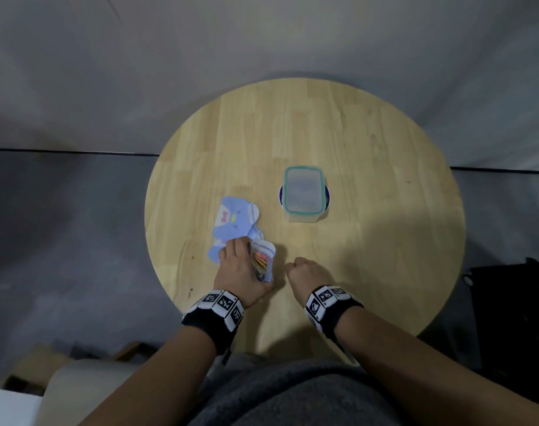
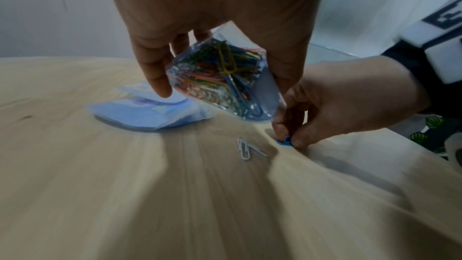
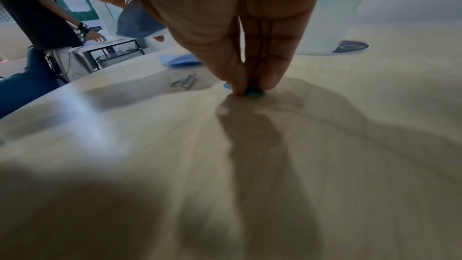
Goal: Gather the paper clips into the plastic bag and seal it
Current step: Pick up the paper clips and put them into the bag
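Observation:
My left hand [image 1: 240,269] holds a clear plastic bag [image 2: 220,78] full of coloured paper clips [image 1: 260,259] just above the round wooden table [image 1: 369,167]. The bag hangs tilted between thumb and fingers. My right hand [image 1: 302,272] is down on the table to the right of the bag, its fingertips [image 3: 240,84] pinching a blue paper clip [image 2: 284,141] against the wood. A white paper clip [image 2: 246,148] lies loose on the table just left of that pinch, also seen in the right wrist view as a grey clip [image 3: 185,82].
Light-blue socks [image 1: 231,222] with a bow print lie beyond my left hand. A clear lidded food container [image 1: 303,192] with a green seal stands on a dark coaster at the table's middle. Another person stands at a desk [image 3: 45,17] far left.

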A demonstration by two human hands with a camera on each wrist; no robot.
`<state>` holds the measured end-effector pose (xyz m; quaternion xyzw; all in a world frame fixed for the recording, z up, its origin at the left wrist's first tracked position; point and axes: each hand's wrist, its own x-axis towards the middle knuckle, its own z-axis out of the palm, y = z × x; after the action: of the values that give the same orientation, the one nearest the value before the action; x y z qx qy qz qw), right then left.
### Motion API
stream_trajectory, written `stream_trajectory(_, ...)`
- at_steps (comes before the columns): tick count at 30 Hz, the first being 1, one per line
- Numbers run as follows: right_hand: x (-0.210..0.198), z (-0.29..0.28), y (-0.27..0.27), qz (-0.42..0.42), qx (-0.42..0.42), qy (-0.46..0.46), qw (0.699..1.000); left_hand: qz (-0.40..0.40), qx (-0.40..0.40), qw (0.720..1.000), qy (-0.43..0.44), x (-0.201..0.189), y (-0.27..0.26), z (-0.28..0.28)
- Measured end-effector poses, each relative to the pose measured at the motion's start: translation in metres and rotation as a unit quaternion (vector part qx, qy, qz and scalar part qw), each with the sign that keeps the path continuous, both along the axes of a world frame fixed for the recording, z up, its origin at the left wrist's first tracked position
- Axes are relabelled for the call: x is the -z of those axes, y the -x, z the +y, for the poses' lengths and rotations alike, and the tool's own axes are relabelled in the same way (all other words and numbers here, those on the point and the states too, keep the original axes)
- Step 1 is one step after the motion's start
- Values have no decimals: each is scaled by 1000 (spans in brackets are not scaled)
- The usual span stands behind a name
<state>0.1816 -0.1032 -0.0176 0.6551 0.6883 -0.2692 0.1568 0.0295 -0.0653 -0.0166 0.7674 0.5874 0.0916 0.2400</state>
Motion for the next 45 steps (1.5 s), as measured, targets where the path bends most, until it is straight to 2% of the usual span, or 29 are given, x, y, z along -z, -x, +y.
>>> stream_trajectory(22,2,-4,-6,5,33,19,999,3,4,1000,23,-3,-10,7)
stream_trajectory(36,8,-10,-16,71,75,2,995,-9,1,1000,25,-1,-13,6)
stream_trajectory(42,10,-12,-17,105,114,-21,988,-13,7,1000,6,-2,-15,7)
stream_trajectory(44,5,-8,-21,141,174,-21,974,-14,6,1000,5,-2,-14,7)
stream_trajectory(45,2,-4,-24,173,228,-35,958,-15,4,1000,5,-3,-14,7)
